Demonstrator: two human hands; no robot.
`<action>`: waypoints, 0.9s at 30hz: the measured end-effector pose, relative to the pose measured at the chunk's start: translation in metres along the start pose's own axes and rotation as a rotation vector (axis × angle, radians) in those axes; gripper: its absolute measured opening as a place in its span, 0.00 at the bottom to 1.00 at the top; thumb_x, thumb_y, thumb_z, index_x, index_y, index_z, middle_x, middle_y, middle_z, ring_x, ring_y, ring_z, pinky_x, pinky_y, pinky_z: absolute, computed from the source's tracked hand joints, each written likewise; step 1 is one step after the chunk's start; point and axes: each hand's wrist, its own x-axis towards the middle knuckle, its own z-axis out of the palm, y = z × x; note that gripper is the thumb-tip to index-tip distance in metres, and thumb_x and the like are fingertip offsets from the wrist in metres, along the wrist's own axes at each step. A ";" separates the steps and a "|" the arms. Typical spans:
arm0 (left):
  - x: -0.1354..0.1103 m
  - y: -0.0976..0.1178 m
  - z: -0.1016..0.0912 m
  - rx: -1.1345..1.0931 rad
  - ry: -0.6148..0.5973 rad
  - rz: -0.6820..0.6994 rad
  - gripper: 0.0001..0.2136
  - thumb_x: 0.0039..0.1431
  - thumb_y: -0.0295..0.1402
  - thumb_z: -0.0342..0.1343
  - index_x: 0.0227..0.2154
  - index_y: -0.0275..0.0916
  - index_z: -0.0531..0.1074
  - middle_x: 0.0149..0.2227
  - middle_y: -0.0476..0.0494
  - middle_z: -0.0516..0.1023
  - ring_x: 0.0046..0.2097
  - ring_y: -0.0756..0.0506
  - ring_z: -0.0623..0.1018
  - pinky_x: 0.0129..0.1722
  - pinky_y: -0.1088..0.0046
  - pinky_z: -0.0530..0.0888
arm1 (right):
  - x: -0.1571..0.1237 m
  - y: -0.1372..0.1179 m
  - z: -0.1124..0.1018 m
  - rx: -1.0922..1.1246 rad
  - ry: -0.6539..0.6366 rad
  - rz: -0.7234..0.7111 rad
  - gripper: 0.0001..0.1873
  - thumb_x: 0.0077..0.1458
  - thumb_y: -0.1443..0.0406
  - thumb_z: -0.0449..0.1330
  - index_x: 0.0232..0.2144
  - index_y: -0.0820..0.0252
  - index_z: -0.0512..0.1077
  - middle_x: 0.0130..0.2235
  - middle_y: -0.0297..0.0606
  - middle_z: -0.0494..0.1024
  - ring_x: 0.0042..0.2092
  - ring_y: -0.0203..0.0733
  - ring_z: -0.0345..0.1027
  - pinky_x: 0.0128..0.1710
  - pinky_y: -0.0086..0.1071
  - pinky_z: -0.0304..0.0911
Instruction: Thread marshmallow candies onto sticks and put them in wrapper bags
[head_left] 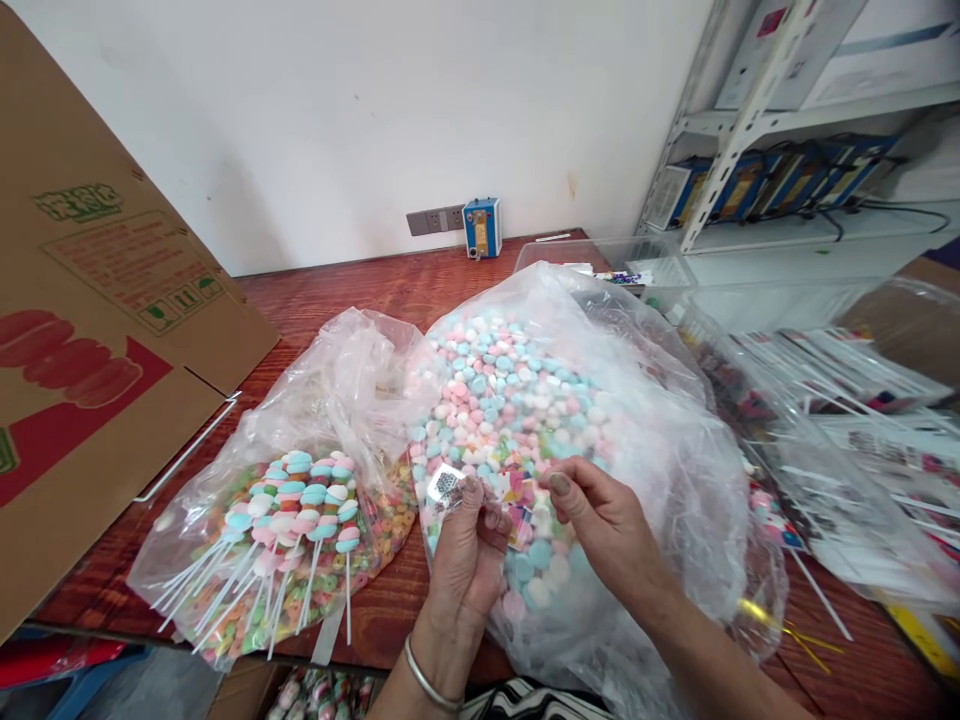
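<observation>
Over the big clear bag (660,430), we see a small wrapper (519,506) with a bright print, up between our two hands. Our left hand (469,555) pinches it with thumb and finger. Our right hand (611,520) has its thumb and fingertip close together beside it, but we cannot tell if they grip it. The candy (484,365) in the bag is pink, blue and white. To the left, candy sticks (296,500) lie on a bag of little rings (390,515). Past them, a brown box (112,340) stands on the red-brown table (394,610). To the right sit clear tubs (840,490), and a blue box (481,228) is by the wall (465,100).
</observation>
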 end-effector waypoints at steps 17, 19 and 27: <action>-0.009 0.003 -0.001 0.263 -0.185 0.191 0.11 0.44 0.33 0.70 0.29 0.36 0.76 0.24 0.50 0.73 0.25 0.54 0.70 0.26 0.80 0.69 | -0.015 -0.005 0.013 0.038 -0.075 -0.142 0.12 0.66 0.63 0.52 0.41 0.52 0.77 0.53 0.39 0.71 0.56 0.42 0.63 0.57 0.36 0.57; -0.009 0.002 -0.002 0.232 -0.151 0.187 0.11 0.43 0.33 0.71 0.25 0.35 0.74 0.22 0.51 0.71 0.24 0.54 0.69 0.25 0.80 0.68 | -0.017 -0.003 0.013 0.010 -0.067 -0.156 0.12 0.66 0.63 0.53 0.39 0.53 0.77 0.51 0.40 0.73 0.55 0.43 0.65 0.56 0.36 0.58; -0.010 -0.001 -0.008 0.160 -0.102 0.046 0.16 0.38 0.34 0.73 0.24 0.35 0.71 0.20 0.53 0.69 0.22 0.56 0.66 0.23 0.81 0.65 | -0.018 -0.001 0.012 -0.138 -0.096 -0.218 0.15 0.65 0.63 0.53 0.26 0.57 0.72 0.41 0.40 0.77 0.43 0.42 0.71 0.45 0.34 0.64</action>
